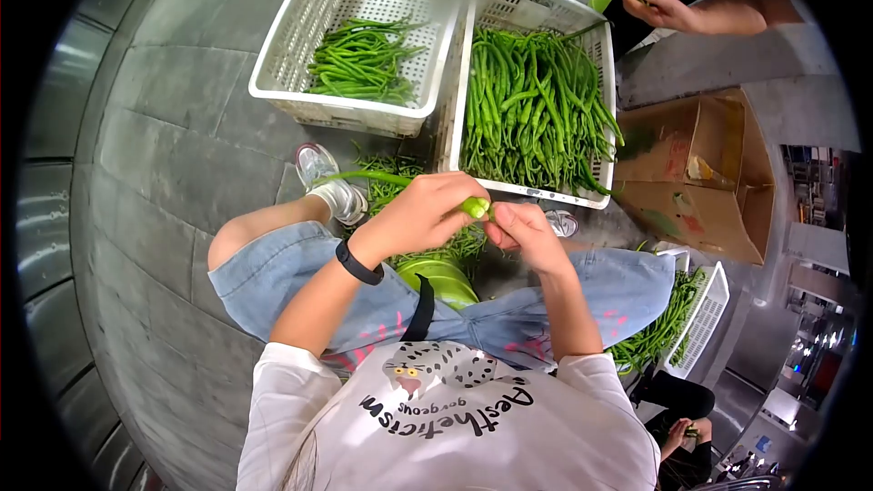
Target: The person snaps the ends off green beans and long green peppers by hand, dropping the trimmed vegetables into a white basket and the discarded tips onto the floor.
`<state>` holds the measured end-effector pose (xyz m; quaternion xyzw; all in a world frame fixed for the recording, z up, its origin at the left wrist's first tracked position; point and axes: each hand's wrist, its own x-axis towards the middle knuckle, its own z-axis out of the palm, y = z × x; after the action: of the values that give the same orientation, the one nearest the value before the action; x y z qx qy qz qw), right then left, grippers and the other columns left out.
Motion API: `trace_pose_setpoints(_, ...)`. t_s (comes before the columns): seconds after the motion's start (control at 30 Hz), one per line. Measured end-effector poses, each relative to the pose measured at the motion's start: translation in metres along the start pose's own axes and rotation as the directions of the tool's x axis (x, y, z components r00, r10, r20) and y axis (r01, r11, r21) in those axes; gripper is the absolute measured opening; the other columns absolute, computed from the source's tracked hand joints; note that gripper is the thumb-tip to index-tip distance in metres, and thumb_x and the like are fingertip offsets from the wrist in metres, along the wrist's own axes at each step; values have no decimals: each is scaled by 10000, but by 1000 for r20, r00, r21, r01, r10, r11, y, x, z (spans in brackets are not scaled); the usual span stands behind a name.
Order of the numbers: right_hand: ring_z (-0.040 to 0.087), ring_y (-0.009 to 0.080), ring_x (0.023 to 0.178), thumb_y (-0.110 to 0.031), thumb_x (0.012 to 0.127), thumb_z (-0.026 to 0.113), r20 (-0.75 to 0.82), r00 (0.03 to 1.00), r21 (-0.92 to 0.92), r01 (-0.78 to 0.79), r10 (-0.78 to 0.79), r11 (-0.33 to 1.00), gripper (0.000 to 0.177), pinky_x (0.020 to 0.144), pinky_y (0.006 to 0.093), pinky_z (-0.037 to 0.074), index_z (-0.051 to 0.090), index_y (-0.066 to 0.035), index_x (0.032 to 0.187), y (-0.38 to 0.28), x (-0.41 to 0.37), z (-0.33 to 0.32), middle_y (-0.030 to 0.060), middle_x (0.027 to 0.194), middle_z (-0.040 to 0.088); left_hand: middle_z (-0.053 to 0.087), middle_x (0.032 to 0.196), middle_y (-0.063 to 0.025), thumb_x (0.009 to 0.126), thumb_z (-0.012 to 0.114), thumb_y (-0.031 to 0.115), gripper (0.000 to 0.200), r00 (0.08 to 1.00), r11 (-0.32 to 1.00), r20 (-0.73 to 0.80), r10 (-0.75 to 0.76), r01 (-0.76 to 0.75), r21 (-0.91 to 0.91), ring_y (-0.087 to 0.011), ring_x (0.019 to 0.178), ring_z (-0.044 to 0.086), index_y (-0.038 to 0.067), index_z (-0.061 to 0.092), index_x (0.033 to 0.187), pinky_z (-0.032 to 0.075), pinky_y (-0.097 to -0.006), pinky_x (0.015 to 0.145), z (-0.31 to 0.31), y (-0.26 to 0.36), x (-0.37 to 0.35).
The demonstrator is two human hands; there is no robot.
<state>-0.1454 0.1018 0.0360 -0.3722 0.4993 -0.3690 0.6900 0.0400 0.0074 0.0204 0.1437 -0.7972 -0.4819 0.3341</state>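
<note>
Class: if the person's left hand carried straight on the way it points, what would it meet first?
Most likely the right hand: the left hand, closed on a long green pepper, points across at it, and that hand pinches the pepper's near end right beside it. Depth is unclear.

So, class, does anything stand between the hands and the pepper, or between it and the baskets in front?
Nothing visible. The left hand and right hand both grip the pepper; only a shoe and loose peppers lie low on the floor before the baskets.
</note>
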Motion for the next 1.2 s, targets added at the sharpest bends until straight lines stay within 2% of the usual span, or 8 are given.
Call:
trace_pose_setpoints(0.2,358,20,540,-372,975,430,17,988,103,153,-156,983,410,486,179,257,589,-38,797,-3,12,3,-47,633,481,606,839,-53,904,582,158,150,933,760,-6,-361,291,-581,-129,736,587,27,553,970,482,-274,655,-2,3,-5)
trace_pose_setpoints(0.27,362,27,530,-355,976,426,-46,974,76,225,-222,971,411,482,184,255,595,-20,808,-16,15,6,-33,633,496,563,817,-46,931,545,226,203,877,618,-216,-430,111,-778,-112,678,531,33,514,981,456,-260,640,-9,-8,-5)
trace_pose_setpoints(0.4,301,46,522,-266,963,425,-98,928,227,372,-359,900,356,486,210,242,562,30,819,-24,9,-8,-32,592,404,437,791,-18,952,491,200,189,700,-10,-376,-607,-480,-877,-104,662,409,13,481,977,419,-241,613,-71,-26,-3)
trace_pose_setpoints(0.53,430,74,575,-226,894,579,-52,973,-405,184,-224,896,229,547,210,349,595,3,898,2,8,-15,-9,644,502,421,789,-29,961,459,146,166,734,-176,-437,-520,-593,-786,-108,657,401,-20,463,966,405,-217,573,-101,-29,-13)
trace_pose_setpoints(0.7,619,302,800,-242,854,618,72,997,-646,75,-37,760,252,719,352,496,613,-18,968,39,9,-6,140,904,624,421,791,-30,963,466,156,166,741,-237,-394,-544,-586,-775,-102,647,398,-9,460,946,393,-211,554,-99,-29,-14)
trace_pose_setpoints(0.87,507,347,1074,-295,836,635,26,959,-834,177,-284,523,373,915,389,421,600,-10,1074,48,16,-15,189,1148,531,433,802,-33,960,483,202,200,670,-145,-403,-623,-605,-783,-103,647,393,3,470,976,388,-211,547,-98,-47,-20)
trace_pose_setpoints(1.03,452,362,1089,-174,780,659,-264,630,-962,-123,-730,242,338,921,431,401,565,-13,1062,16,52,-89,191,1162,501,446,806,-12,945,526,183,186,617,93,-418,-667,-487,-868,-70,644,398,13,484,1005,372,-182,520,-83,-39,-11)
trace_pose_setpoints(1.2,528,308,1027,-240,750,681,-494,670,-833,-547,-554,82,440,753,477,482,513,-42,1105,47,101,-163,126,1093,561,432,762,16,877,563,16,209,643,221,-365,-673,-296,-929,-29,597,376,4,499,1076,333,-158,487,-72,-28,-3)
